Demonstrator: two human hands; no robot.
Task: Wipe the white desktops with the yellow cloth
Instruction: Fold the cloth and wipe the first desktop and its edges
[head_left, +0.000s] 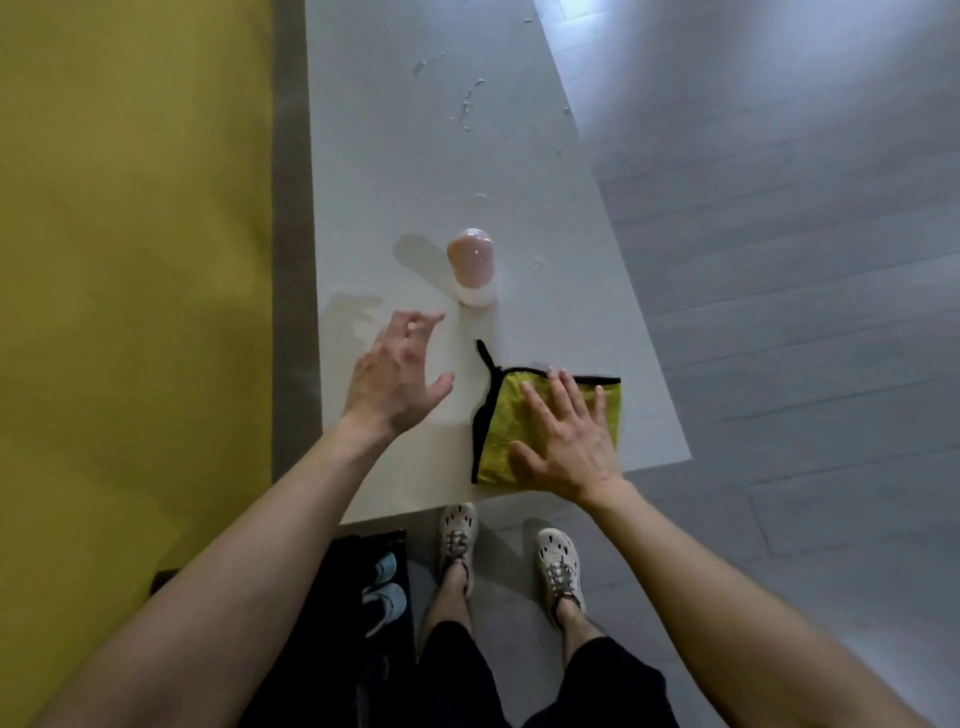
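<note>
Tabletop (395, 156): white, hard and smooth, and it runs long and narrow away from both your hands. I judge it slick where wet, so the cloth should glide with little drag.

Yellow cloth (498, 431): folded flat on the tabletop near its closest edge, directly under your right hand (566, 441). That hand lies spread on it, fingers straight, palm down, pressing and not gripping. The cloth looks soft, light and limp, probably microfibre, with black trim (483, 410) along the edge beside your thumb. A limp cloth bunches if you pull it by a corner. Drive it with the flat palm in the middle of the fold, or pinch the trimmed edge if you need to lift it.

Bottle (471, 265): small, pinkish top over a pale body, standing just beyond your left hand (395, 379). That hand hovers above the tabletop, fingers loosely curled, holding nothing. The bottle looks light and easy to tip, and it may be wet, so take it around the body.

Droplets (467, 104): scattered well beyond both hands, past the bottle. This stretch is not yet wiped.
</note>
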